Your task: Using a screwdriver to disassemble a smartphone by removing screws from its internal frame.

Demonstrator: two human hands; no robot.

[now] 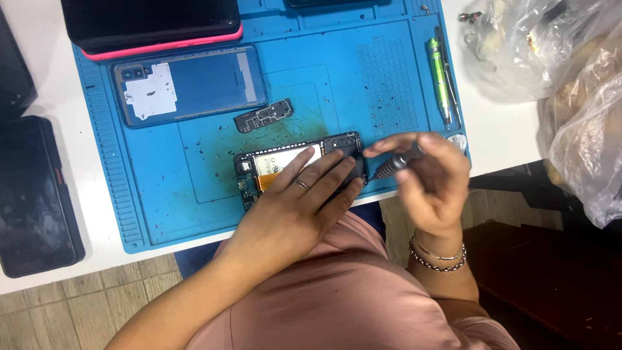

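- L hand (303, 194) lay flat on the opened phone (272, 165), fingers spread across its lower half, pressing it onto the blue mat (162, 194); grip wide, palm down, nothing clasped.
- R hand (431, 175) had its grip closed round a dark screwdriver (395, 163), tip angled down-left, at the phone's right end, just beside the L fingertips.
- Phone sat near the mat's front edge, back off, battery & orange flex showing at its left part.
- Clear back cover (188, 84) w/ white patch lay further up the mat, well apart from the phone.
- Small black inner plate (263, 116) lay between cover & phone.
- Green-handled driver (439, 78) lay along the mat's right edge.
- Pink-cased phone (155, 29) at mat's top left; another dark phone (35, 194) on the white worktop (499, 123), left of mat.
- Clear plastic bags (570, 78) at right of worktop.
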